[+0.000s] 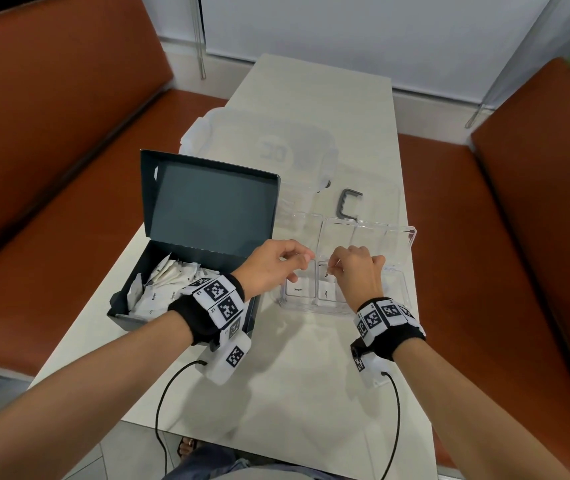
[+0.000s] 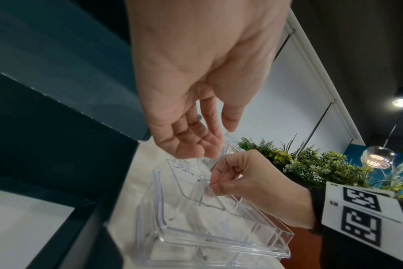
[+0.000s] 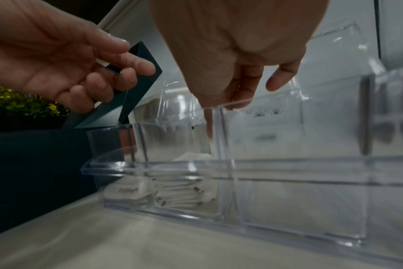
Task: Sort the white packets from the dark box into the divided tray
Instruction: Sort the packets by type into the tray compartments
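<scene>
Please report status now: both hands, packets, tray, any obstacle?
Left hand empty, fingers relaxed above tray. Right hand pinching a packet over second compartment. Sugar packet already in first. More packets in dark box. No obstacle seen.

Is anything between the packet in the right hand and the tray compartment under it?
Nothing visible does. The right hand holds the packet above the open second compartment of the tray; the left hand hovers over the neighbouring one.

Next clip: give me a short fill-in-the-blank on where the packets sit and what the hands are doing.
1. The dark box has its lid ____.
2. The packet in the clear divided tray's leftmost near compartment reads ____.
3. The left hand holds ____.
4. The right hand hangs over the ____.

Missing: open; Sugar; nothing; tray
</scene>
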Motion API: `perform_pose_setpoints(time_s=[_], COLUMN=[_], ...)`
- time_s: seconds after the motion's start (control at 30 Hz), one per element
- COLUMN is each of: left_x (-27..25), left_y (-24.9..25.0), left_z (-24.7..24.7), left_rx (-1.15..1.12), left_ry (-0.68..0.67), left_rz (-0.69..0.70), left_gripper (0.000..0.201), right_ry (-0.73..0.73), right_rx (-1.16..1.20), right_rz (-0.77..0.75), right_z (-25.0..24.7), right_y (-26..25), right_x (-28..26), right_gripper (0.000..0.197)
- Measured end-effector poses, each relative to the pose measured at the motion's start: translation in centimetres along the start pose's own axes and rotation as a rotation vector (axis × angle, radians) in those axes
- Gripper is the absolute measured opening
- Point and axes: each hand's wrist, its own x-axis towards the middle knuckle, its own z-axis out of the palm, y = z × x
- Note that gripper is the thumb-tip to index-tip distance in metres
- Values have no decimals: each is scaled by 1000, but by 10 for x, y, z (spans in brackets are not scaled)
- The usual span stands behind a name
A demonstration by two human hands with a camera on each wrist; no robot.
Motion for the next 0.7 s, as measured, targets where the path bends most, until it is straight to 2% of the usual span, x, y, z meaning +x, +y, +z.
perform_pose_setpoints(time_s=[0.2, 0.33, 0.47, 0.6, 0.7], left_x=[1, 2, -1, -11, -23], left_y=[0, 4, 13, 24, 26], left_z=[-1, -3, -13, -39, -68], left_rx=[7, 1, 11, 68, 133], left_ry=[-5, -2, -9, -29, -31], left_rz=[-10, -13, -22, -11, -60], left_gripper=[20, 21, 23, 20, 16], right_ry=[3, -42, 8, 7, -167], right_rx=[-46, -38, 112, 341, 413], right_rz=[-4, -11, -45, -211, -351], right_z=[-2, -11, -40, -81, -95], right_y=[1, 1, -7, -40, -76], right_x=[0, -3, -1, 7, 11], right_gripper=[4, 12, 16, 14, 13])
